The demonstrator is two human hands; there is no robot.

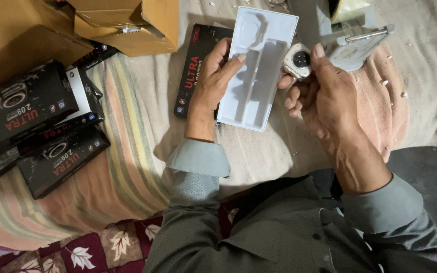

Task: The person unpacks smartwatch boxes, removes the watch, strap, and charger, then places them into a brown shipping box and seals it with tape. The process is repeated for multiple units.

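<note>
The left hand [213, 83] pinches the white tray [256, 71] steady. The right hand [324, 91] pinches the watch [298, 60]; line it up gently.

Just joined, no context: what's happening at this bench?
A person seated at a cloth-covered surface holds a white moulded tray in the left hand and a watch body without strap in the right hand, beside the tray's upper edge. Black product boxes are stacked at left, cardboard cartons above them.
</note>
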